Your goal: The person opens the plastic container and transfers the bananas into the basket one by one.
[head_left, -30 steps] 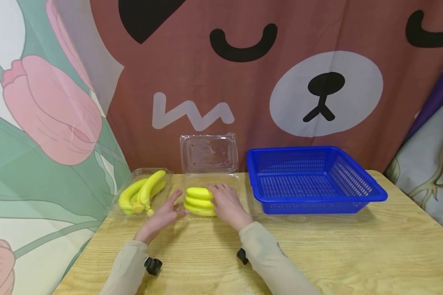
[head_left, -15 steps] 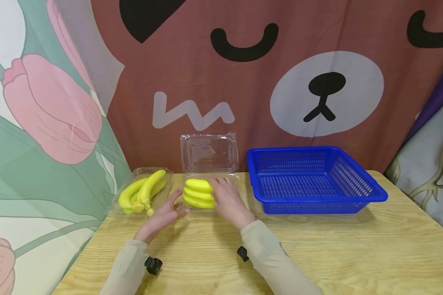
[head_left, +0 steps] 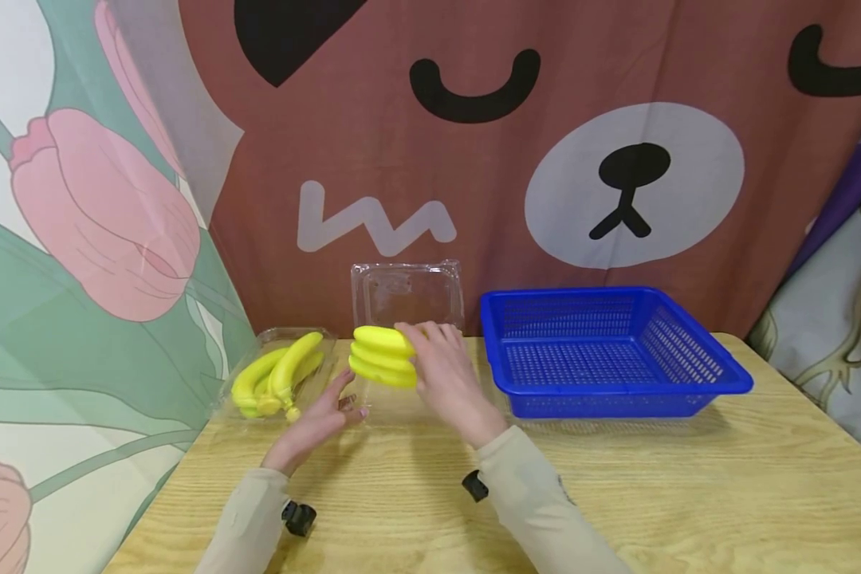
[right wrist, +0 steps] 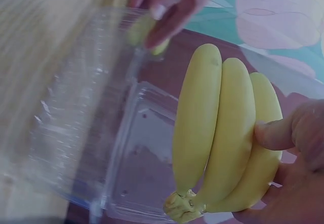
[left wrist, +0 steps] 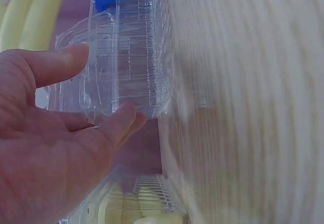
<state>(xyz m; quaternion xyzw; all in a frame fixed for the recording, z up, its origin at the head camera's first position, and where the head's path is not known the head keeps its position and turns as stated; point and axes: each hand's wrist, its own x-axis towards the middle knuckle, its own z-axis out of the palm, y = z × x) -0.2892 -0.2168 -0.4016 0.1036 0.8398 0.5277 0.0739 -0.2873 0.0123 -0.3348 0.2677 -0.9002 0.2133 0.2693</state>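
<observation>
In the head view my right hand (head_left: 448, 383) grips a bunch of three yellow bananas (head_left: 382, 357) above a clear plastic clamshell container (head_left: 395, 410). The right wrist view shows the thumb against the side of the bunch (right wrist: 217, 133), stem end low. My left hand (head_left: 319, 418) is at the container's left edge, thumb and fingers spread apart. From the left wrist, the thumb lies by the rim and the fingertips touch the side wall of the container (left wrist: 121, 77). Its lid (head_left: 409, 291) stands raised at the back.
Left of it, a second clear container (head_left: 280, 329) holds more bananas (head_left: 258, 379). A blue perforated basket (head_left: 617, 391) stands at the right on the wooden table (head_left: 402, 486). Behind the table hangs a bear-print curtain (head_left: 473, 183).
My right hand has lifted the bananas from the container, up and slightly to the left, and tilted them. The left hand has stayed at the container's edge.
</observation>
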